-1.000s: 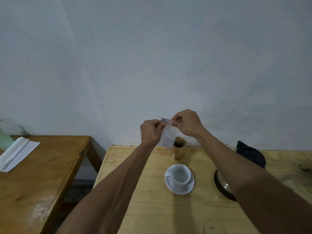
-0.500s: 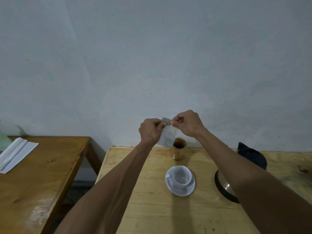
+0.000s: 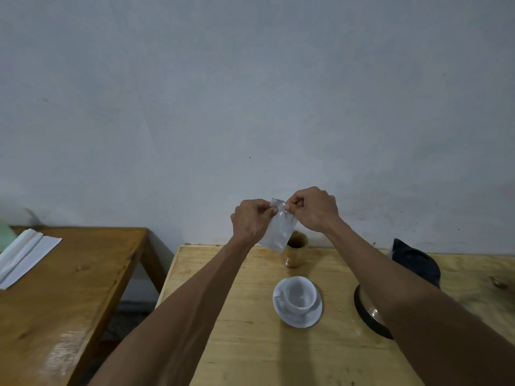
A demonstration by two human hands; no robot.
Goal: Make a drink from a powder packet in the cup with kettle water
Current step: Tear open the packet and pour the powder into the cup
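A small silvery powder packet (image 3: 279, 231) hangs in the air in front of the wall, above the far edge of the light wooden table (image 3: 250, 344). My left hand (image 3: 252, 220) and my right hand (image 3: 313, 208) both pinch its top edge, close together. Below them a white cup (image 3: 299, 295) stands on a white saucer (image 3: 302, 319), looking empty. The kettle (image 3: 370, 313), dark-rimmed with a black lid and handle, stands to the right of the cup, mostly hidden by my right forearm.
A small brown wooden cup (image 3: 296, 250) stands at the table's back edge by the wall. A darker wooden table (image 3: 69, 288) lies to the left across a gap, with folded white paper (image 3: 22, 256) on it. A pale green object (image 3: 5, 236) sits at the far left.
Both hands stay on the packet's top edge with only small shifts. The packet hangs much as before.
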